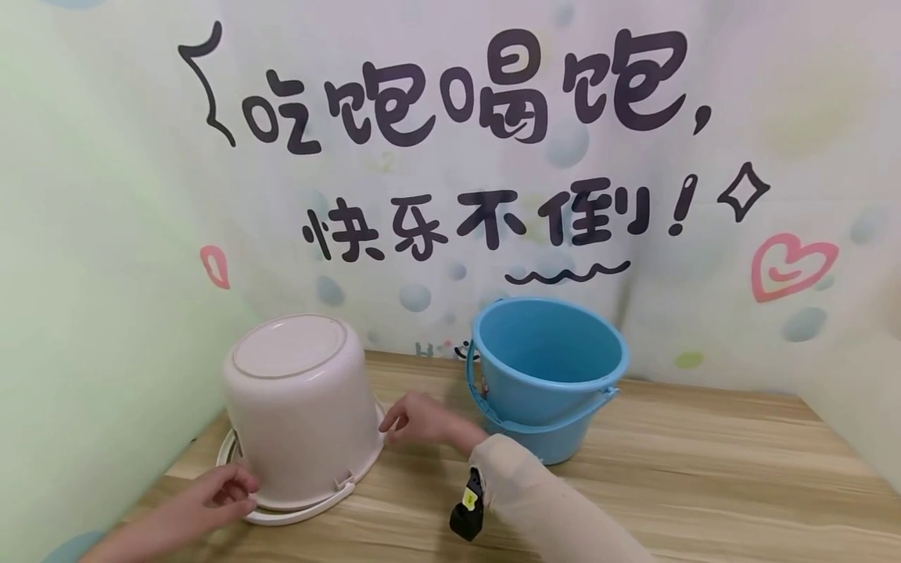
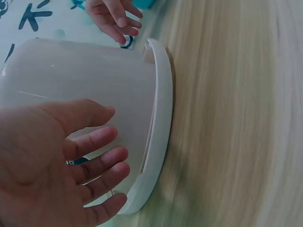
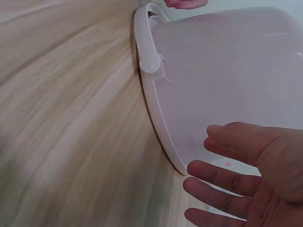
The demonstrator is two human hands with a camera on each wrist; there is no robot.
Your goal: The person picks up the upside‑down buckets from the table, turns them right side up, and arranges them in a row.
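A pale pink bucket (image 1: 303,422) stands upside down on the wooden table, its base facing up and its rim down. Its white handle (image 1: 303,514) lies around the rim on the near side. My left hand (image 1: 224,494) is at the bucket's near left, close to the rim, with loosely bent fingers and nothing in them. On the other side, my right hand (image 1: 422,422) is beside the rim, its fingers apart and holding nothing. Both wrist views show the palms turned toward the pink bucket wall (image 2: 94,75), the fingers spread.
A blue bucket (image 1: 549,422) stands upright behind my right forearm, its handle (image 1: 542,426) hanging down the front. Behind the wooden table (image 1: 704,469) hangs a printed cloth (image 1: 422,172) with large dark characters. A pale green wall (image 1: 91,274) borders the left side.
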